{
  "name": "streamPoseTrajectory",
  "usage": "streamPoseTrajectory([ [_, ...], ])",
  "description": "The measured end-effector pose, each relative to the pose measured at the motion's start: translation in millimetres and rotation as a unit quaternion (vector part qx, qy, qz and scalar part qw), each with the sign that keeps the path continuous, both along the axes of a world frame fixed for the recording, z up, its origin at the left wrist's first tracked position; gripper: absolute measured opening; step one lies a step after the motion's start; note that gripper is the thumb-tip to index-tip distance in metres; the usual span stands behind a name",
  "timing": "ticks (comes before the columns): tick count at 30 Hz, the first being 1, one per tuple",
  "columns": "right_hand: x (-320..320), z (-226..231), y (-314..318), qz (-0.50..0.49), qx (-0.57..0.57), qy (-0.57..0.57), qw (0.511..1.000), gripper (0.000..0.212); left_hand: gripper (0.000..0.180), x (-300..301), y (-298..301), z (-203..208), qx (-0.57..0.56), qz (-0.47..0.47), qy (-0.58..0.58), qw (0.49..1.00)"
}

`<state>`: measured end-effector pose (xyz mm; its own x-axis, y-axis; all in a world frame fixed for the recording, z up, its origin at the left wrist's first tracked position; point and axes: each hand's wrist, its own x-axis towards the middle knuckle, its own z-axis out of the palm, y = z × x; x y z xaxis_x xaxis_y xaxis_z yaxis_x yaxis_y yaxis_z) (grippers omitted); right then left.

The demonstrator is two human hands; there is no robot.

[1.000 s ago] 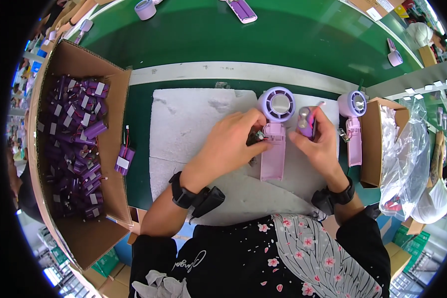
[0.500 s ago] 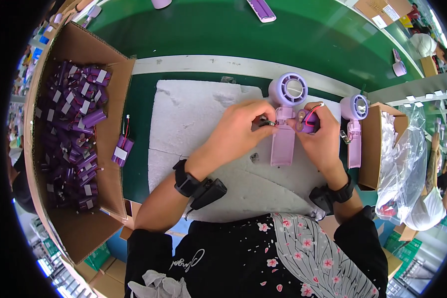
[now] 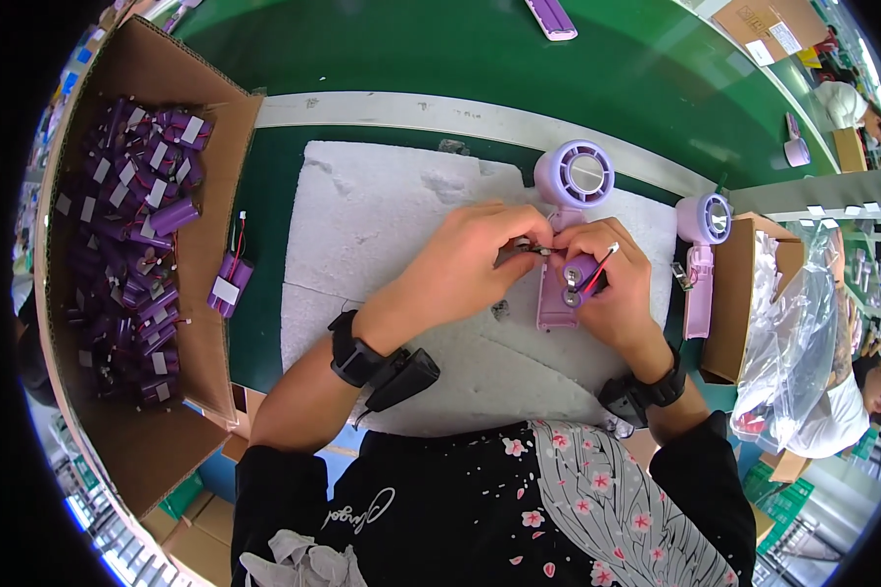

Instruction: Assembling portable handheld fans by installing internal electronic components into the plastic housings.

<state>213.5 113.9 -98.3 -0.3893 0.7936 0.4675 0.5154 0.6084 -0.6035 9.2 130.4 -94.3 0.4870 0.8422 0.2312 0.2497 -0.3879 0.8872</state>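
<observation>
A handheld fan with a round lilac head (image 3: pixel 575 174) and an opened pink handle (image 3: pixel 555 305) lies on the white foam board (image 3: pixel 362 215). My left hand (image 3: pixel 465 256) pinches a small dark circuit board (image 3: pixel 524 250) beside the fan's neck. Within my right hand (image 3: pixel 619 284) is a purple battery pack (image 3: pixel 579 272), its ends turned up, with red and black wires and a white plug. The right thumb and index fingertips meet close to the left fingertips over the handle. What those fingertips pinch is too small to make out.
To the left stands a cardboard box (image 3: pixel 227 293) of purple battery packs; one loose pack (image 3: pixel 229 286) lies beside it. A second fan (image 3: pixel 700 279) lies right, near a small box (image 3: pixel 729 313) with clear plastic bags (image 3: pixel 783 333). A pale rail (image 3: pixel 382 110) crosses behind the foam.
My right hand has moved left toward the left fingertips, turning the battery pack so its ends face up. It now covers part of the fan handle. The view has shifted slightly.
</observation>
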Motion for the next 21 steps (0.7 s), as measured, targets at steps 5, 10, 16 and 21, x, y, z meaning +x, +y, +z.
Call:
streamPoseTrajectory([
  [5, 0.6, -1.8, -0.9, -0.019, -0.006, -0.006, 1.000, 0.028, 0.023, 2.6, -1.1, -3.0, -0.048, 0.003, -0.020, 0.999],
  [10, 0.5, -2.9, -2.4, -0.019, 0.000, -0.020, 1.000, 0.028, 0.025, 2.3, -4.5, -2.1, -0.134, 0.013, -0.042, 0.990],
  [16, -2.8, -3.1, -2.9, -0.011, 0.000, -0.027, 1.000, 0.027, 0.028, -2.5, -7.0, -3.5, -0.135, 0.007, -0.034, 0.990],
  [21, -4.8, 2.6, -3.7, -0.013, -0.005, -0.041, 0.999, 0.029, 0.028, -3.3, -3.8, -6.9, 0.038, 0.000, 0.009, 0.999],
])
